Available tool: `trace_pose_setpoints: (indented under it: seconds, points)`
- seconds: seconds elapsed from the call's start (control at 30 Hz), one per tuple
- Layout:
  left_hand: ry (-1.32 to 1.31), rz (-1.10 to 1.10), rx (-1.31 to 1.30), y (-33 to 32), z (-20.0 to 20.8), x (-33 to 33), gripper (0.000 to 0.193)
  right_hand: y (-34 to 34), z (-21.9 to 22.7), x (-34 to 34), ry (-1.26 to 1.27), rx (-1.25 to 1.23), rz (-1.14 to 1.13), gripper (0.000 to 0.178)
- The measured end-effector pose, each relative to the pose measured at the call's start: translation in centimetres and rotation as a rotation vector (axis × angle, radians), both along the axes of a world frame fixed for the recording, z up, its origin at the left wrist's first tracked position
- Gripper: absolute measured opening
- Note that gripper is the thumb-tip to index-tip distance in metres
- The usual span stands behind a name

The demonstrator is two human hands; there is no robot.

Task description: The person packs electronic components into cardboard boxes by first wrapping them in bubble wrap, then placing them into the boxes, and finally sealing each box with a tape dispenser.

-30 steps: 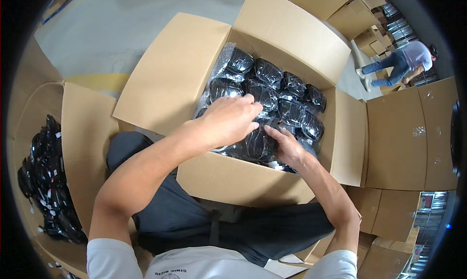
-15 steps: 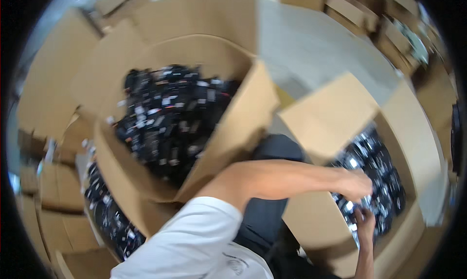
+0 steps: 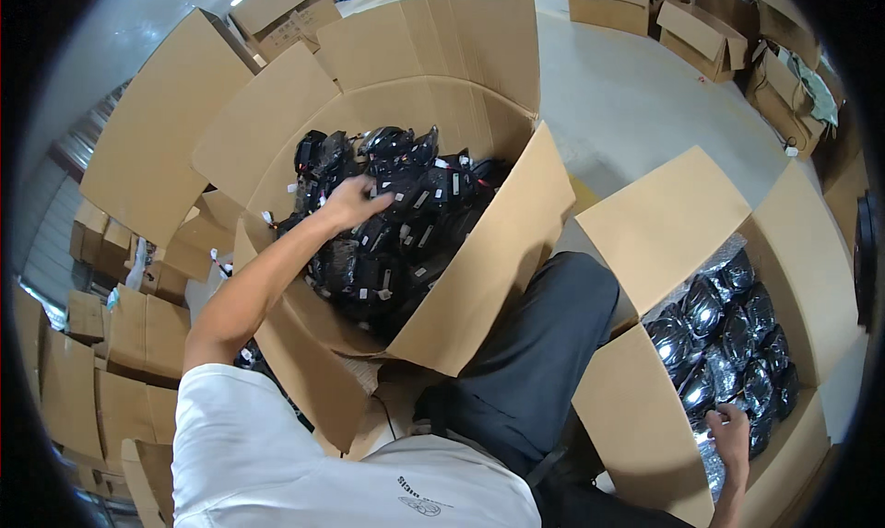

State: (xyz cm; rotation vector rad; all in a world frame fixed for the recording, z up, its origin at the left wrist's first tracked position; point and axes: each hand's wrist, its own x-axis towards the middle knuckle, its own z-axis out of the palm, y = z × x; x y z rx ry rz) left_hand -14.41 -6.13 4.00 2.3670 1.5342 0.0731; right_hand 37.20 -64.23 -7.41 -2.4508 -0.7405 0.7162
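Note:
My left hand (image 3: 355, 204) reaches into a large cardboard box (image 3: 502, 261) at the middle left. Its fingers stretch apart over a heap of black parts (image 3: 424, 192) with small white labels, some wrapped in clear plastic; it holds nothing I can see. At the lower right my right hand (image 3: 731, 433) rests low over a smaller cardboard box (image 3: 627, 413). Its thumb and fingers are curled together against glossy black rounded parts (image 3: 702, 309) in clear film, packed in rows. Whatever lies between those fingertips is too small to make out.
My bent leg (image 3: 544, 321) stands between the two boxes. Raised flaps (image 3: 668, 224) stick out around the right box. More cardboard boxes (image 3: 138, 330) are stacked at the left, and others (image 3: 608, 1) stand along the far side of the grey floor (image 3: 608, 86).
My left hand has swung from the right box across to the heap in the large box. My right hand stays at the right box. The view has shifted and is sharper.

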Motion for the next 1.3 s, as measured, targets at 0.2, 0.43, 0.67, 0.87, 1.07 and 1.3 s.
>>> trace_pose_setpoints:
  seconds: [0.2, 0.43, 0.67, 0.87, 1.07, 1.3]
  points:
    - [0.300, 0.331, -0.273, 0.0, -5.9, -7.4, 0.138, 0.0, -1.2, -0.6, -0.027, 0.002, 0.032, 0.043]
    - [-0.014, 0.425, -0.369, 2.7, -7.4, -16.8, 0.093, -0.3, -0.8, -0.6, -0.089, 0.032, 0.118, 0.045]
    - [0.218, 0.589, -0.066, 1.0, -6.4, -11.0, 0.066, -3.6, -1.5, -0.2, 0.001, 0.015, 0.041, 0.042]
    - [-0.455, 0.698, -0.242, 0.6, -4.3, -13.6, 0.029, -3.0, -0.3, -0.7, -0.023, 0.019, 0.122, 0.040]
    - [-0.611, 0.846, -0.388, 0.2, 3.4, -9.6, 0.013, -4.3, -0.7, -0.6, 0.111, 0.034, -0.035, 0.039]
    - [-1.053, 0.309, -0.699, -0.1, 8.3, -3.8, 0.024, -1.7, 0.9, -1.1, -0.058, 0.024, 0.145, 0.041]
